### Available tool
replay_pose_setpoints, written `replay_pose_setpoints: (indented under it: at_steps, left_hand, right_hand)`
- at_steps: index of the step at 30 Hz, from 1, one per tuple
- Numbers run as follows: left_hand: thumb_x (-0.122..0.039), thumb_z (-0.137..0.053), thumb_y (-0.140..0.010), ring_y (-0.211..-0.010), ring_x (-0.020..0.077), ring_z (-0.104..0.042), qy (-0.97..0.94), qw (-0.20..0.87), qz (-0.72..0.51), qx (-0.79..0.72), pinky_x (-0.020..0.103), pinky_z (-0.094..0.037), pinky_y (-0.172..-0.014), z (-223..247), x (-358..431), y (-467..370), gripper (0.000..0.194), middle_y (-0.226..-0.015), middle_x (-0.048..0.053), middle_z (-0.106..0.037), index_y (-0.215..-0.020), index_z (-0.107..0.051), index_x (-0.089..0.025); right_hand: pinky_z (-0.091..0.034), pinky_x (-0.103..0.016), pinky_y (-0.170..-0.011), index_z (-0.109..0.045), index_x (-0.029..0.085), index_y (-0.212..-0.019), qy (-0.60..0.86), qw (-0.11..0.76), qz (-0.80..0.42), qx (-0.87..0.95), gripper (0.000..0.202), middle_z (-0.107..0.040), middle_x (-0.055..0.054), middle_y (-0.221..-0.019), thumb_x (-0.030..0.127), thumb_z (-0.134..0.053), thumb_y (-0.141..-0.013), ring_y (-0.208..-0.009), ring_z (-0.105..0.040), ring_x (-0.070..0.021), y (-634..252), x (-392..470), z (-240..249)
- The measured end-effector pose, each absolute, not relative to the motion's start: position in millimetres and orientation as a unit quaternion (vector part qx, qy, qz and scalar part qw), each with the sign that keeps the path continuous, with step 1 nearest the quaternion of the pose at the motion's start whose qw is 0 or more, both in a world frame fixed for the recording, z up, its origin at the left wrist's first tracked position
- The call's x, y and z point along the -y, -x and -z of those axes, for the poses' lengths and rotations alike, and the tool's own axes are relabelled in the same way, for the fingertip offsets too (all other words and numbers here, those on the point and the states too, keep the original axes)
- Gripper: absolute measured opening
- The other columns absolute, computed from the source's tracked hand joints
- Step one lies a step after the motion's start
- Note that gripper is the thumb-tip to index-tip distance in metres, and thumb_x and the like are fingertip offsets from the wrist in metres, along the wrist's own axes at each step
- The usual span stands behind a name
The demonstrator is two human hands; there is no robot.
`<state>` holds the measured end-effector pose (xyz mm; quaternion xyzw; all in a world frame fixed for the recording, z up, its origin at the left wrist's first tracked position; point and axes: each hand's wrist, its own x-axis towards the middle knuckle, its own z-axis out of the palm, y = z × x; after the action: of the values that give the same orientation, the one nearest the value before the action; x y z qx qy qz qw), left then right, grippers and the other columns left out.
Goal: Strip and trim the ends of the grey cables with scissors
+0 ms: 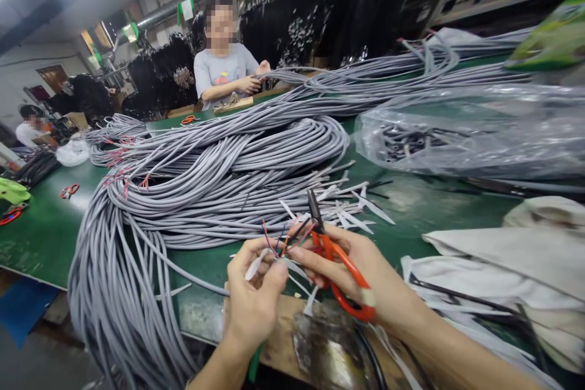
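My left hand (256,292) is closed around the end of a grey cable (198,283). Thin coloured wires (267,233), red, blue and black among them, fan out past its fingertips, with white wrapping strips (257,263) around them. In my right hand (361,256) are orange-handled scissors (350,274), their dark blades pointing up and away. The right fingertips are close to the coloured wires; whether they pinch any of them I cannot tell. Both hands are above a wooden board (283,329) at the table's near edge.
Grey cable bundles (219,195) cover much of the green table (402,195) and hang over its near edge. A clear plastic bag (479,128) with dark parts lies right, above white cloth (516,268). Other scissors (69,191) lie left. A co-worker (226,73) handles cables opposite.
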<state>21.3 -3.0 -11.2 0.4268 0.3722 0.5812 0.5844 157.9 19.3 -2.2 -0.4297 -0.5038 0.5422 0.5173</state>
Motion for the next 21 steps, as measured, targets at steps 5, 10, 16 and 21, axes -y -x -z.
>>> replay_pose_setpoints:
  at_steps: [5,10,16,21]
  left_hand:
    - [-0.04,-0.077,-0.066,-0.045,0.0046,-0.038,-0.423,0.537,-0.587,-0.434,0.017,-0.034,-0.046,6,3,-31,0.03,-0.056,-0.004,-0.051,-0.075,-0.064,-0.015]
    - [-0.031,-0.075,-0.066,-0.057,0.0101,-0.05,-0.463,0.499,-0.577,-0.452,0.02,-0.041,-0.055,1,3,-33,0.018,-0.064,0.001,-0.062,-0.073,-0.069,-0.014]
    - [-0.027,-0.068,-0.074,-0.058,0.0095,-0.045,-0.519,0.547,-0.532,-0.386,0.021,-0.036,-0.055,7,5,-19,0.012,-0.064,-0.001,-0.056,-0.077,-0.069,-0.016]
    - [-0.034,-0.069,-0.075,-0.054,0.0078,-0.04,-0.494,0.578,-0.55,-0.346,0.02,-0.034,-0.051,12,5,-14,0.024,-0.066,-0.002,-0.052,-0.092,-0.066,-0.017]
  right_hand:
    - [-0.054,-0.031,-0.051,-0.064,0.041,-0.079,0.437,0.61,-0.364,0.552,0.019,-0.066,0.0,-0.069,0.041,-0.074,-0.063,-0.057,-0.062,-0.0195,-165,-15,-2]
    - [-0.055,-0.032,-0.056,-0.061,0.043,-0.087,0.411,0.633,-0.354,0.552,0.02,-0.067,0.0,-0.074,0.045,-0.07,-0.069,-0.063,-0.064,-0.0207,-164,-11,6]
    - [-0.05,-0.031,-0.053,-0.06,0.036,-0.077,0.447,0.587,-0.42,0.529,0.018,-0.065,0.0,-0.067,0.04,-0.072,-0.064,-0.06,-0.062,-0.0194,-169,-17,2]
    - [-0.045,-0.027,-0.05,-0.055,0.024,-0.073,0.468,0.509,-0.529,0.492,0.035,-0.059,0.001,-0.059,0.042,-0.077,-0.052,-0.051,-0.053,-0.0131,-166,-22,-9]
